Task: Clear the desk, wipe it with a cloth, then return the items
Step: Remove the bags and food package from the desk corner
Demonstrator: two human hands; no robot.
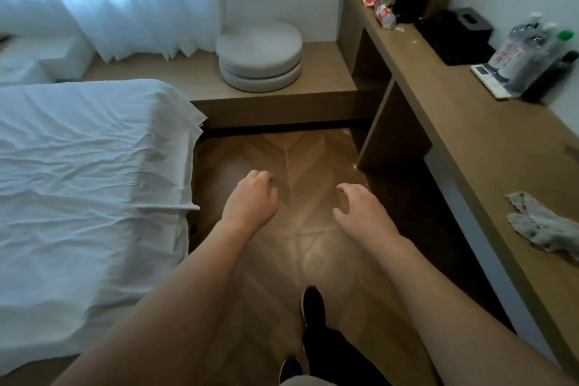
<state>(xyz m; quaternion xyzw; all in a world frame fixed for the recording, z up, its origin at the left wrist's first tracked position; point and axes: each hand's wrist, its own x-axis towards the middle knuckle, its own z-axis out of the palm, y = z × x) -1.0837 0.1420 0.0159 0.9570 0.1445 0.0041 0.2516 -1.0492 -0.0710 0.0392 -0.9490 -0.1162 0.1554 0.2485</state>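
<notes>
Both bare hands, left (250,197) and right (360,210), are held loosely curled and unladen above the herringbone floor (300,160), presumably for reaching the crumpled grey cloth (539,222) laid on the long wooden surface (470,122) beside the uncleared bottles (529,50).

My arms are bare from the frame edge to the wrists: no sleeves, no watch, no rings on my left hand (250,197) or right hand (360,210). Below them I wear dark trousers (332,351) and black shoes (313,301) with pale soles.
</notes>
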